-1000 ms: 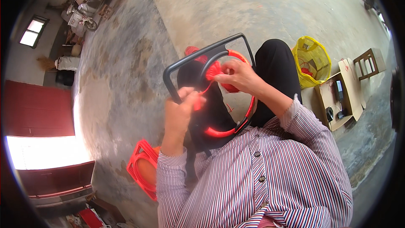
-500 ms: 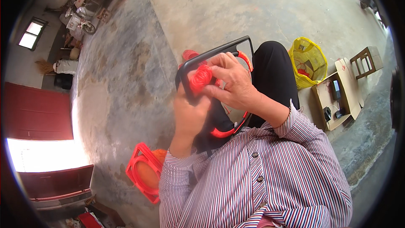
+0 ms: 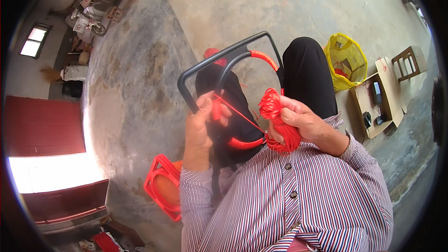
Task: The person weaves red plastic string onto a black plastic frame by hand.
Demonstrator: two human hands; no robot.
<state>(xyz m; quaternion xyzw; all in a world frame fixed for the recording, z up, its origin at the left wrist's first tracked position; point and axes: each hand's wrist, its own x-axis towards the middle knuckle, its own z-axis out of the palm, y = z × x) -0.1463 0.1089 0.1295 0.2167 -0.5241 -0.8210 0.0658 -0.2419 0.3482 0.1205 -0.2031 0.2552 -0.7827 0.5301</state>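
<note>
A dark frame (image 3: 224,57) with a round ring inside it stands tilted above my knees. Red cord is wound tightly round parts of the ring, as on its upper right red wrapping (image 3: 265,59). My left hand (image 3: 199,123) grips the frame and ring at the left side, fingers curled by a short red-wrapped stretch. In my right hand (image 3: 301,119) is a thick bundle of red cord (image 3: 282,133), held at its narrow middle. A single strand (image 3: 240,113) runs straight from my left fingers down to the bundle. The ring's lower right is hidden behind the bundle.
To the right stand a yellow mesh basket (image 3: 347,58) with red cord inside, an open cardboard box (image 3: 373,130) holding dark devices and a cable, and a small wooden stool (image 3: 410,64). A red plastic stool or chair (image 3: 163,186) is at my lower left.
My right hand has drawn the cord bundle away from my left hand, down and to the right. The strand between them is now stretched out. The ring shows more fully.
</note>
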